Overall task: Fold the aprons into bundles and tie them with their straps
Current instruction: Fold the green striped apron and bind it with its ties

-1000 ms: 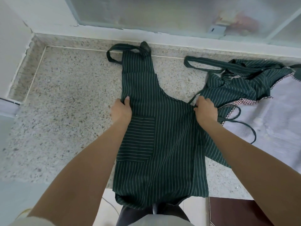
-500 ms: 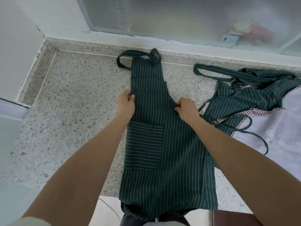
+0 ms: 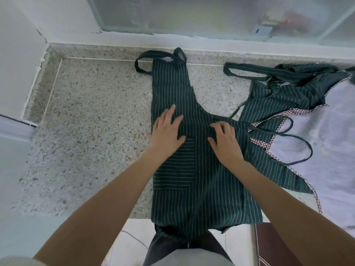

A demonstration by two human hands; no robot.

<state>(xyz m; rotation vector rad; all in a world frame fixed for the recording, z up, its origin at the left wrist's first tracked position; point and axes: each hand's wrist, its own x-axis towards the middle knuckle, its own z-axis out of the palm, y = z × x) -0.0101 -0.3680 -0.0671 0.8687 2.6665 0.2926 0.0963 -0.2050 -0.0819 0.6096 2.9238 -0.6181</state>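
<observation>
A dark green pinstriped apron [image 3: 203, 169] lies folded lengthwise on the speckled tabletop [image 3: 92, 131], its neck loop toward the window and its hem hanging over the near edge. The left hand [image 3: 167, 133] presses it flat with spread fingers; the right hand [image 3: 224, 141] rests on it, fingertips slightly bent.

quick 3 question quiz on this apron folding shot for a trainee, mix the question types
1. True or false: the left hand lies flat on the striped apron.
2. What hangs over the counter edge? A) neck loop B) apron hem C) lilac cloth
3. Name the loop at the apron's far end.

Key: 1 true. 2 B. 3 neck strap.
</observation>
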